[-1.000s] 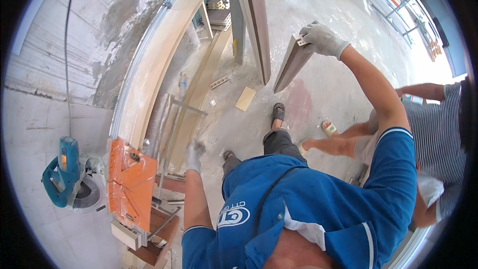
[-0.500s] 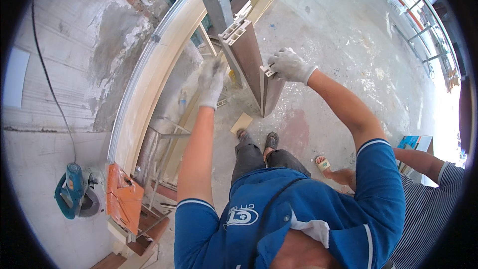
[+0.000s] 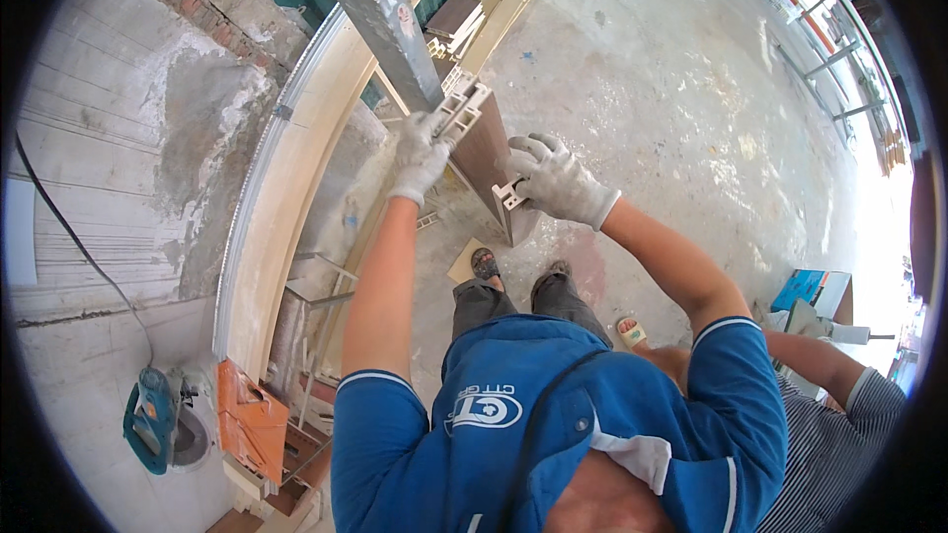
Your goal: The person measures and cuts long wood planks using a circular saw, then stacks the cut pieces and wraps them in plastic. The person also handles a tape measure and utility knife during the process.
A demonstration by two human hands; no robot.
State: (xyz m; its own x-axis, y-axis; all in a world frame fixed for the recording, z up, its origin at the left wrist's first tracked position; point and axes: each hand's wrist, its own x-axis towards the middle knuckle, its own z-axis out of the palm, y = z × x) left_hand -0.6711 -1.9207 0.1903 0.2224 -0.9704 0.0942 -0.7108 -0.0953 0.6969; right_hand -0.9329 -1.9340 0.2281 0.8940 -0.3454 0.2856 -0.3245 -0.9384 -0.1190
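Both my hands wear pale work gloves. My left hand [image 3: 423,153] is closed at the left edge of a tall brown hollow-core panel [image 3: 484,143], just below its cream, chambered top end. This panel stands on end beside a grey metal post [image 3: 390,25]. My right hand [image 3: 561,181] is closed around the top of a shorter, narrower profile [image 3: 507,196] with a white slotted end. That profile stands upright close to the panel's near side. Its lower part is partly hidden behind my right hand.
Long cream boards [image 3: 296,178] lean along the left wall. An orange tool case [image 3: 252,419] and a teal circular saw [image 3: 150,424] are at lower left. More planks [image 3: 499,20] lie behind the panel. A person in a striped shirt [image 3: 825,444] is close on my right, beside a box [image 3: 815,291].
My left hand has come onto the tall panel's edge. My right hand has moved left and nearer with the narrow profile, which now stands closer to the panel. A pale object shows beside the other person's arm.
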